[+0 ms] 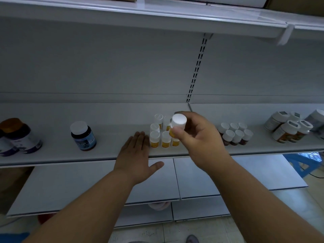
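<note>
In the head view, the right hand (201, 137) grips a white-capped bottle (178, 122) between thumb and curled fingers. It is lifted just above the right side of a cluster (160, 137) of matching yellow bottles, which stands on the shelf (105, 153). The bottle's long axis is close to upright, with the cap tipped a little toward the camera and the yellow base pointing down at the cluster. The left hand (137, 155) lies flat with straight fingers and grasps nothing. Its fingertips sit against the cluster's left flank, and its thumb hangs off the shelf's front edge. The open spot seems to lie straight below and slightly behind the held bottle, though the hand hides it, so the right hand is the nearer one. The coming move looks like a short drop along the bottle's own axis while the left palm braces the rows. A dark jar (83, 135) stands well to the left, and brown bottles (235, 135) stand just beyond the right wrist.
</note>
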Demonstrator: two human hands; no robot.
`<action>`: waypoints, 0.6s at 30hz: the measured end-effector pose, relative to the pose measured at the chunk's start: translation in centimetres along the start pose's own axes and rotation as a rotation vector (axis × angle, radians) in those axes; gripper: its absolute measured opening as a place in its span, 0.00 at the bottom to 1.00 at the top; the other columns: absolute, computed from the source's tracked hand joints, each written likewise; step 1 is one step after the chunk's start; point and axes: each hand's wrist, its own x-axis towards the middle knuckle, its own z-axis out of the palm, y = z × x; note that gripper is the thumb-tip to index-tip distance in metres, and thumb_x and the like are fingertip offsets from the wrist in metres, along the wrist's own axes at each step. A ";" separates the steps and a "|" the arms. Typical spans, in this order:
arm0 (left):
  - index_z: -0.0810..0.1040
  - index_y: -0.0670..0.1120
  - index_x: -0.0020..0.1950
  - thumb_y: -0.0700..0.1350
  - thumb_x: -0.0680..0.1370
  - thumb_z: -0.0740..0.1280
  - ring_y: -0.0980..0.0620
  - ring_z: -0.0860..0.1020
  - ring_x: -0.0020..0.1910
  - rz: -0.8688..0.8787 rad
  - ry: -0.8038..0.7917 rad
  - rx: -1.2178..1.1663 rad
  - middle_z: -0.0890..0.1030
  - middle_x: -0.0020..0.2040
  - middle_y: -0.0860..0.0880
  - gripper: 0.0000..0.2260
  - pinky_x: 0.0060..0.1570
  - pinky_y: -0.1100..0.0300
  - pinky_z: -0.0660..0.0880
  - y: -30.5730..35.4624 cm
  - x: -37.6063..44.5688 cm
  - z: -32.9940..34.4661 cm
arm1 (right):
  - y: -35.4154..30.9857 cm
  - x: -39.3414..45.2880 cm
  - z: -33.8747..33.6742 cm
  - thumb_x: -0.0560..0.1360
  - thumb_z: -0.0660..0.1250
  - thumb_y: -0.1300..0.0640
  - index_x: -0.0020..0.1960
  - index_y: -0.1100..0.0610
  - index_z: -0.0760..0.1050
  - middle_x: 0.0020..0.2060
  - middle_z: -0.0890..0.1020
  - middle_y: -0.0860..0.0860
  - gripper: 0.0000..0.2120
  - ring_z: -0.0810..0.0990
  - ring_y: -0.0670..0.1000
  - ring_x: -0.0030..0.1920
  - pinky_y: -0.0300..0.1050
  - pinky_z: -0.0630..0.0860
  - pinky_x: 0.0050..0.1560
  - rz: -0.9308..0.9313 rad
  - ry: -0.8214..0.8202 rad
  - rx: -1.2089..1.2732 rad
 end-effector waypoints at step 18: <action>0.45 0.44 0.81 0.78 0.67 0.38 0.46 0.46 0.80 -0.006 -0.010 0.003 0.48 0.82 0.44 0.53 0.77 0.52 0.42 0.1 0.0 -0.3 | -0.2 0.3 -1.1 0.71 0.66 0.50 0.55 0.65 0.76 0.36 0.77 0.56 0.21 0.70 0.48 0.28 0.38 0.67 0.27 0.875 -0.314 0.840</action>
